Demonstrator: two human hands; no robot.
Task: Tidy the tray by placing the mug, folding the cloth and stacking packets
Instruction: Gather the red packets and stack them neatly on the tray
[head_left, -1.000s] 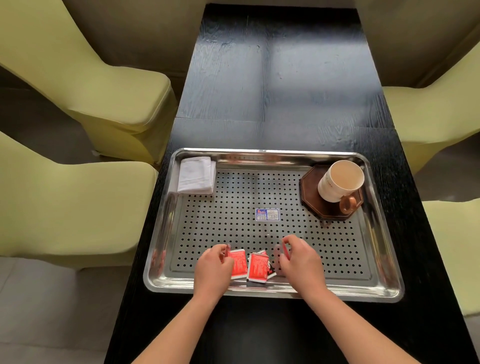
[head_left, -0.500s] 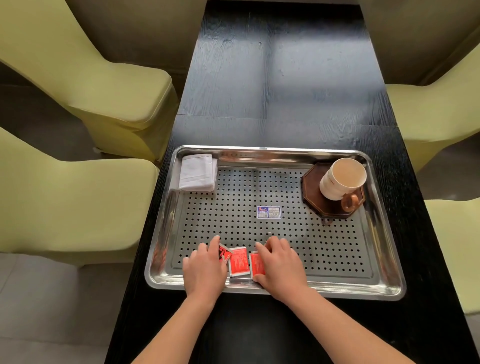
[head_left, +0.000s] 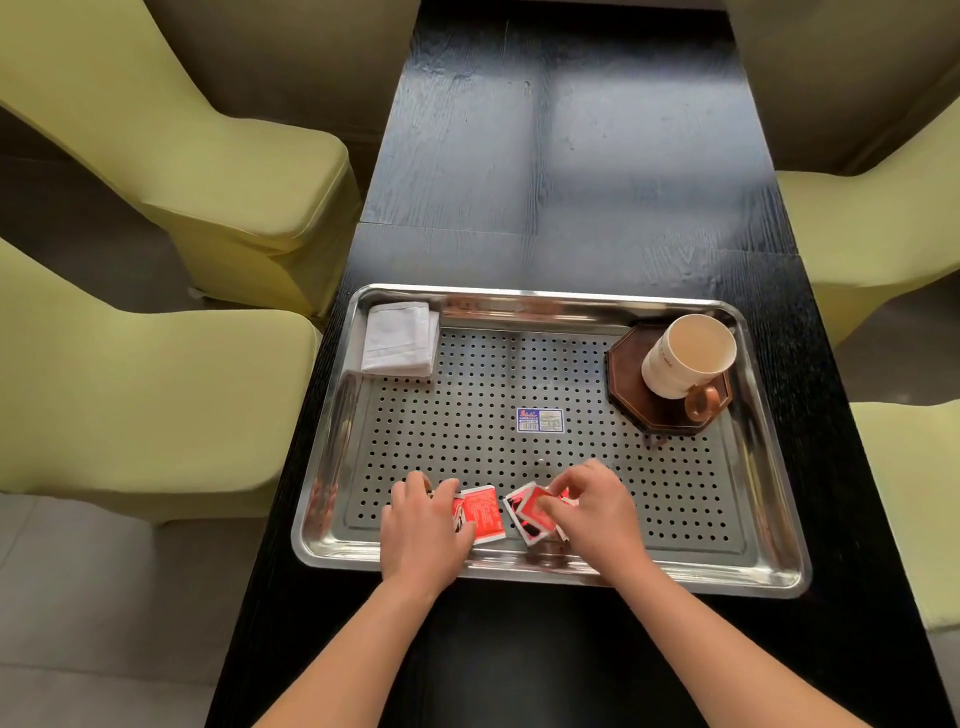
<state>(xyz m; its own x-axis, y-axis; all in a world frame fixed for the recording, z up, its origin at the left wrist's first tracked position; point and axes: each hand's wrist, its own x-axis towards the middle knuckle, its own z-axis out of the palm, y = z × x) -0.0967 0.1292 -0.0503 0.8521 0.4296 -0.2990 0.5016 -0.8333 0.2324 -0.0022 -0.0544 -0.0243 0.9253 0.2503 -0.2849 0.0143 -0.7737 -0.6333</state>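
A perforated steel tray (head_left: 769, 530) lies on the black table. The white mug (head_left: 685, 358) with a brown handle stands on a dark octagonal coaster (head_left: 631, 395) in the tray's far right corner. A folded white cloth (head_left: 400, 338) rests in the far left corner. Red packets sit near the tray's front edge. My left hand (head_left: 423, 530) grips one group of red packets (head_left: 483, 512). My right hand (head_left: 597, 506) pinches another group of red packets (head_left: 532, 512), tilted, just beside the first.
A small blue and white sticker (head_left: 540, 420) is on the tray's middle. Yellow-green chairs (head_left: 156, 364) stand on both sides of the narrow table (head_left: 561, 182), which stretches away beyond the tray.
Both hands lay flat over the packets half a second ago. Now my fingers have curled around them, my right hand has lifted its packets at a tilt, and the two groups sit slightly apart.
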